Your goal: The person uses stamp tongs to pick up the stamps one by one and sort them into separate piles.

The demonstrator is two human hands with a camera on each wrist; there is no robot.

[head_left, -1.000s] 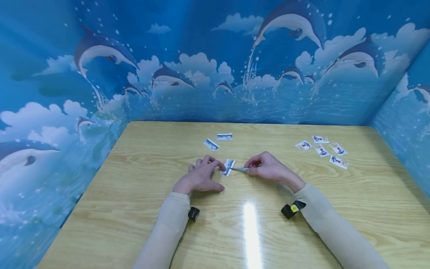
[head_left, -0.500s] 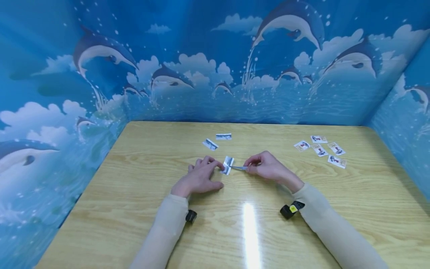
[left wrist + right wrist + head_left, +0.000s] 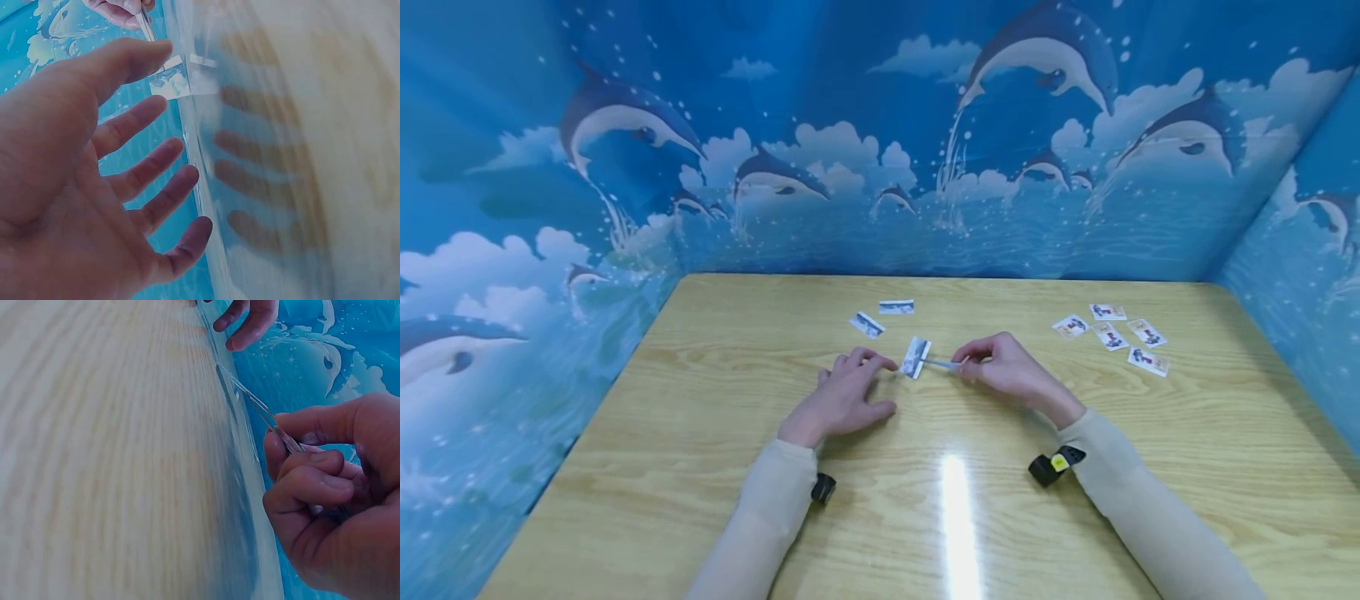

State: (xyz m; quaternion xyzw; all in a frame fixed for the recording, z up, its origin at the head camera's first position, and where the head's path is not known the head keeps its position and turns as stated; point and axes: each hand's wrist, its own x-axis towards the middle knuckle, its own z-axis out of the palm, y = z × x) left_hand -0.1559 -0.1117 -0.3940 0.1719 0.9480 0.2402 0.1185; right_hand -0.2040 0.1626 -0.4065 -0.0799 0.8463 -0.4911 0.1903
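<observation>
My right hand (image 3: pixel 1007 367) pinches a thin pair of metal tweezers (image 3: pixel 259 406) between thumb and fingers. At the tweezers' tips is a small printed card (image 3: pixel 915 357) with a grey-blue picture. In the left wrist view this card (image 3: pixel 170 81) stands tilted up, its reflection on the glossy table beside it. My left hand (image 3: pixel 844 393) is just left of the card, fingers spread and slightly bent, holding nothing. Its index fingertip is close to the card's left edge, a small gap between them.
Two similar grey-blue cards, one flat (image 3: pixel 897 307) and one slanted (image 3: pixel 868 325), lie behind the left hand. A loose group of several cards with red figures (image 3: pixel 1109 337) lies at the back right of the wooden table (image 3: pixel 685 375). A dolphin-print curtain (image 3: pixel 850 150) borders the back.
The card at the tweezers' tips has shifted slightly up and right, away from the left fingertip that overlapped it before. The right hand has moved a little right with the tweezers.
</observation>
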